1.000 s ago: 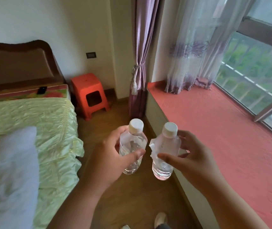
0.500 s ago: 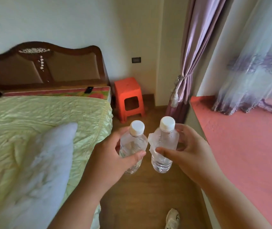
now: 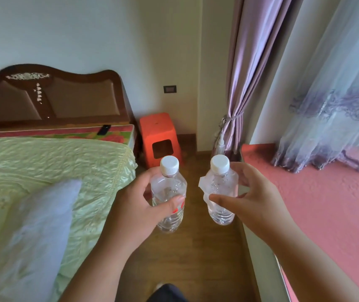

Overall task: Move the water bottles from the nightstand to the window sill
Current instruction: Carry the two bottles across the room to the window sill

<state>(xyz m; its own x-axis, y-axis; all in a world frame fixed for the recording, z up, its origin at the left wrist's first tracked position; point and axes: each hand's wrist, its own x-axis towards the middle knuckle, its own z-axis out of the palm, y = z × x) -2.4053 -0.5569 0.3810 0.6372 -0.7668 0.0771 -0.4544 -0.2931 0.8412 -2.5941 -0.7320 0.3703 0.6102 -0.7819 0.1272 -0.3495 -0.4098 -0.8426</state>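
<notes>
2 bottles up: left hand (image 3: 135, 210) grips the left bottle (image 3: 168, 199), right hand (image 3: 252, 203) pinches the right bottle (image 3: 218, 192) over its loose label. Sill (image 3: 326, 210) just right; that label could slip, dropping it.

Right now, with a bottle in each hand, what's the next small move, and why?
Probably swing the right hand over the pink window sill and set its bottle down. Both bottles hang above the wooden floor, the sill lies just beside that hand, and the left hand grips its bottle farther away.
</notes>
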